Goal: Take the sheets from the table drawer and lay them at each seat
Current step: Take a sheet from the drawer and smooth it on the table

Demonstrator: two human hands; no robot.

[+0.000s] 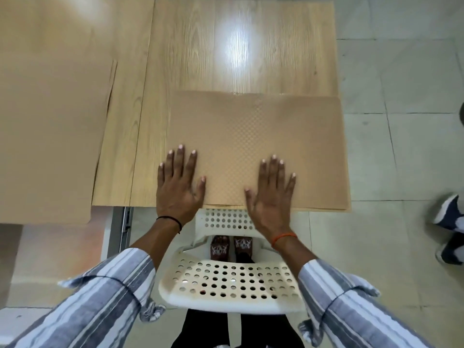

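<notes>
A tan textured sheet lies flat on the wooden table, along its near edge in front of a seat. My left hand rests palm down at the sheet's left edge, fingers spread. My right hand presses flat on the sheet's near middle, fingers spread too. Neither hand grips anything. A second, larger tan sheet lies at the left, its near end hanging past the table edge.
A white perforated plastic chair stands right below my arms, tucked against the table's near edge. Someone's dark shoes are on the tiled floor at the right. A metal drawer rail shows under the table's left part.
</notes>
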